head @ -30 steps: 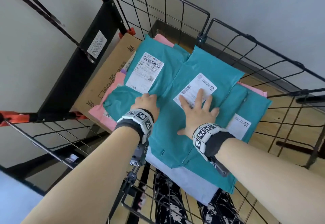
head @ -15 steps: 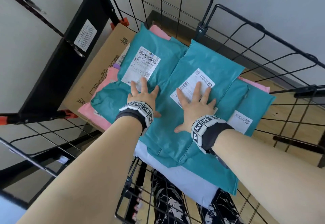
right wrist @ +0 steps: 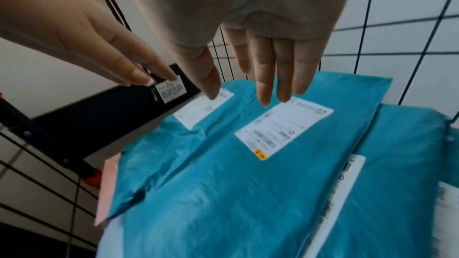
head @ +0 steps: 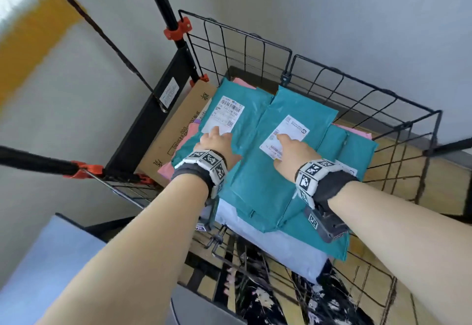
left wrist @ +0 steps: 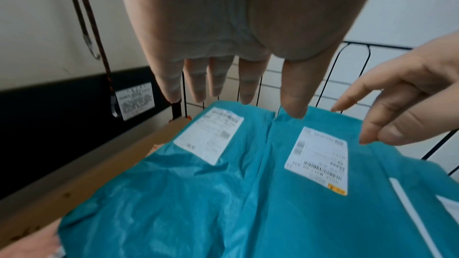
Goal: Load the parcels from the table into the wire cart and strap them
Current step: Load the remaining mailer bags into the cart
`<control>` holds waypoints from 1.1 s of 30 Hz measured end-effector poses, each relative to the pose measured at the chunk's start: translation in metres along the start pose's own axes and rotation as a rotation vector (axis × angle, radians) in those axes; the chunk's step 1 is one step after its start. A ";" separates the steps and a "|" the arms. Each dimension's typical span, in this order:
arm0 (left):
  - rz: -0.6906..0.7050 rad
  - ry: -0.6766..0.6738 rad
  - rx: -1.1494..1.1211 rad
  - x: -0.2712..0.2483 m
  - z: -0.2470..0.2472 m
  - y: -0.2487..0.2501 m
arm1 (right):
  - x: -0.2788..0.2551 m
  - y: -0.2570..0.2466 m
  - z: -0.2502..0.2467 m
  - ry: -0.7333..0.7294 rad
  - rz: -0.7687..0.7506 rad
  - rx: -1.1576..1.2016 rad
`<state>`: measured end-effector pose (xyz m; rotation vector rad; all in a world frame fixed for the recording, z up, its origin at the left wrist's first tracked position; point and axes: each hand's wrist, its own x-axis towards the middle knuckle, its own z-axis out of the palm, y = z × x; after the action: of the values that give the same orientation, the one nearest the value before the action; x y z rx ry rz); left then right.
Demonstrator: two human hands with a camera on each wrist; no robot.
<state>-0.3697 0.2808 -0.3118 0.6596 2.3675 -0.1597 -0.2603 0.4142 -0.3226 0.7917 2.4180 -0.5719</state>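
Observation:
Inside the black wire cart (head: 370, 94) lies a stack of parcels. On top are two teal mailers side by side, the left one (head: 252, 117) and the right one (head: 263, 186), each with a white label. My left hand (head: 215, 143) hovers just above the left mailer (left wrist: 174, 193), fingers (left wrist: 223, 81) straight and hanging down, holding nothing. Over the right mailer's label (right wrist: 280, 128) my right hand (head: 293, 151) hovers the same way, fingers (right wrist: 273, 77) loose and empty. A black elastic strap (head: 109, 41) with a metal hook runs slantwise at the cart's left side.
A flat cardboard box (head: 178, 130) stands along the cart's black left panel. Pink mailers (head: 166, 171), a third teal mailer (head: 357, 151) and a pale blue one (head: 281, 248) lie under the top two. A blue-grey table corner (head: 51, 260) is at lower left.
Both hands lay flat on the teal mailers and have now lifted off them, fingers hanging just above the labels. The head view has pulled back and up.

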 end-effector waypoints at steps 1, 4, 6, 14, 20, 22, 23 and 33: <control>-0.005 0.020 -0.008 -0.009 -0.005 -0.001 | -0.009 -0.002 -0.004 0.018 0.000 0.010; -0.042 0.088 -0.072 -0.042 -0.017 -0.002 | -0.039 -0.008 -0.023 0.066 -0.034 0.036; -0.072 0.144 -0.120 -0.068 -0.023 -0.002 | -0.057 -0.012 -0.038 0.106 -0.094 0.052; -0.197 0.342 -0.248 -0.190 -0.016 0.015 | -0.138 -0.007 -0.069 0.212 -0.388 -0.012; -0.373 0.454 -0.385 -0.290 0.011 0.021 | -0.199 -0.011 -0.070 0.219 -0.601 -0.077; -0.434 0.484 -0.417 -0.323 0.020 0.015 | -0.221 -0.024 -0.069 0.221 -0.674 -0.097; -0.466 0.492 -0.431 -0.339 0.024 0.010 | -0.232 -0.033 -0.067 0.221 -0.710 -0.104; -0.766 0.618 -0.607 -0.497 0.093 -0.069 | -0.358 -0.135 -0.012 0.148 -1.040 -0.198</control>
<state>-0.0274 -0.0117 -0.0720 -0.5865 2.9144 0.4896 -0.1035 0.1740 -0.0698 -0.5991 2.8399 -0.6183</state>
